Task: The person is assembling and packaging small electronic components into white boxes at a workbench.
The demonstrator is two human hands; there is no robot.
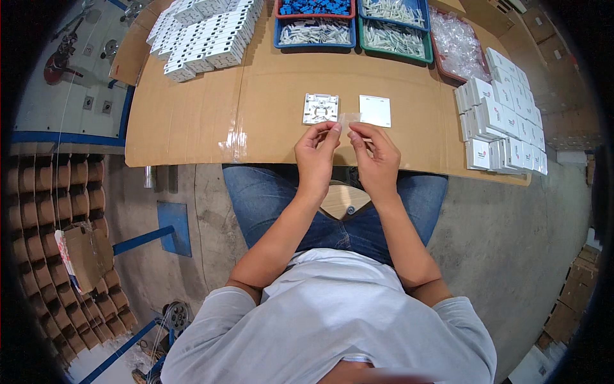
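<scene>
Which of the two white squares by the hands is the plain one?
The right square is plain and smooth. The left square shows moulded ribs and holes. Both lie flat on the cardboard, just beyond the hands.

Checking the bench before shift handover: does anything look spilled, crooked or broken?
Nothing stands out. Both hands pinch a small clear bag above the cardboard. The base and cover lie flat; boxes are stacked.

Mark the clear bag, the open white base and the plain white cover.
clear bag [349, 119], head view, middle of the film between the fingertips
white base [320, 108], head view, centre of its ribbed inside
white cover [375, 110], head view, centre of its flat face
</scene>
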